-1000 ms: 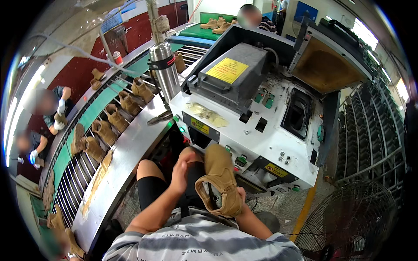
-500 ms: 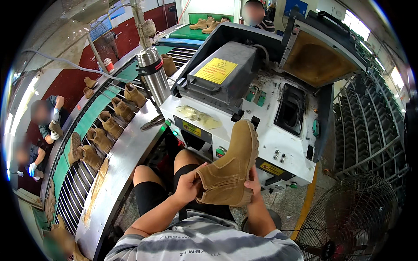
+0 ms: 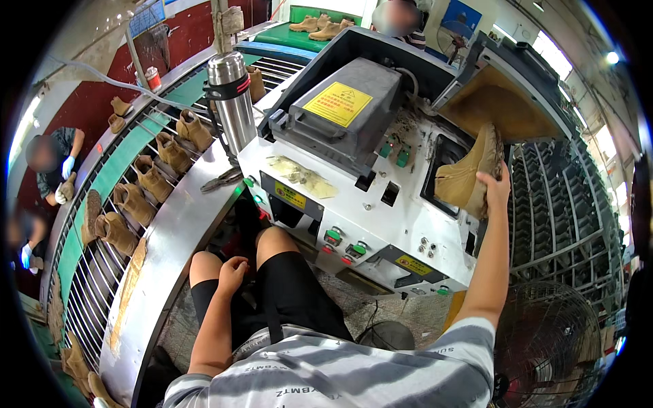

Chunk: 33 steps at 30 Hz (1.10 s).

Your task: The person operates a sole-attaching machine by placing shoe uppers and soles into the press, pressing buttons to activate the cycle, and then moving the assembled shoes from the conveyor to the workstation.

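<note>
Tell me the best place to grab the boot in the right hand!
Probably by its sole, coming from the right, where the right hand grips. The boot is held toe up, so that ridged sole faces right, while the shaft points left.

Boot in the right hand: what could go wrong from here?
Only the right hand holds the boot, so it might slip. It overlaps the raised lid in this view, so the two could knock together. The flask stands close beside the machine; a bump might tip it.
</note>
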Each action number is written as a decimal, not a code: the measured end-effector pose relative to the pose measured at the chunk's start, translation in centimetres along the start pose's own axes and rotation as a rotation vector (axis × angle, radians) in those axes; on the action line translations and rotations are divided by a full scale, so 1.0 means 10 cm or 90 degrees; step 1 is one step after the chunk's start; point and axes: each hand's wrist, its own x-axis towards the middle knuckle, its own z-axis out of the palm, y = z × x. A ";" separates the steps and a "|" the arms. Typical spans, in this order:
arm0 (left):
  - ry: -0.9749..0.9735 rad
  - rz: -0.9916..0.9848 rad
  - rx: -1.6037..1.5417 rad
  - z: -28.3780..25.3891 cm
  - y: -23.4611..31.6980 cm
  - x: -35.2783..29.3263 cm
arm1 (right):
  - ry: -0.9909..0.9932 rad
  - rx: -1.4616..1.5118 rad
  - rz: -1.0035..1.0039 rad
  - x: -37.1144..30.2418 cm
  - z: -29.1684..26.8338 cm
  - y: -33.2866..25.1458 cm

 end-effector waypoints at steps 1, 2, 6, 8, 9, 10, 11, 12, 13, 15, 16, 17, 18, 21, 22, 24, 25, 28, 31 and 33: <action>-0.031 -0.021 -0.058 0.03 0.09 0.01 | 0.009 -0.065 0.025 0.21 0.02 0.02; -0.061 -0.042 -0.115 0.05 0.11 0.01 | 0.017 -0.130 0.049 0.44 0.04 0.10; -0.058 -0.047 -0.053 0.05 0.06 0.04 | 0.014 -0.344 0.130 0.81 0.41 0.21; -0.063 -0.053 -0.117 0.04 0.12 0.07 | -0.072 -0.355 0.124 0.93 0.52 0.41; -0.065 -0.057 -0.125 0.05 0.12 0.10 | -0.063 -0.397 0.142 0.98 0.56 0.54; -0.065 -0.063 -0.131 0.03 0.11 0.11 | -0.072 -0.423 0.166 1.02 0.62 0.69; -0.065 -0.071 -0.134 0.00 0.09 0.12 | -0.099 -0.466 0.183 1.01 0.68 0.78; -0.060 -0.071 -0.151 0.01 0.09 0.13 | -0.123 -0.511 0.201 1.01 0.70 0.85; -0.052 -0.076 -0.164 0.00 0.08 0.10 | -0.120 -0.527 0.191 0.91 0.77 0.88; -0.047 -0.080 -0.169 0.03 0.06 0.07 | -0.112 -0.556 0.173 0.71 0.87 0.76; -0.051 -0.080 -0.160 0.06 0.06 0.08 | -0.107 -0.568 0.167 0.63 0.89 0.68; -0.055 -0.082 -0.149 0.09 0.06 0.06 | -0.112 -0.575 0.175 0.55 0.89 0.65; -0.062 -0.065 -0.118 0.15 0.08 0.07 | -0.116 -0.582 0.183 0.45 0.87 0.63; -0.079 0.000 -0.019 0.50 0.36 0.12 | -0.100 -0.633 -0.109 0.10 0.59 1.12; -0.100 0.073 -0.002 0.68 0.41 0.10 | -0.075 -0.590 -0.183 -0.19 0.50 1.13; -0.254 0.139 0.026 0.97 0.91 -0.03 | -0.007 -0.387 -0.283 -1.04 0.36 0.86; -0.297 0.188 0.058 1.19 0.98 -0.04 | 0.066 -0.268 -0.279 -1.47 0.27 0.91; -0.445 0.326 0.129 1.78 1.43 -0.11 | 0.359 -0.053 -0.089 -2.68 0.07 1.44; -0.475 0.305 0.140 2.41 1.45 0.00 | 0.417 0.285 0.403 -3.01 -0.11 1.83; -0.453 0.331 0.152 2.53 1.64 0.13 | 0.230 0.683 0.508 -2.92 -0.32 2.08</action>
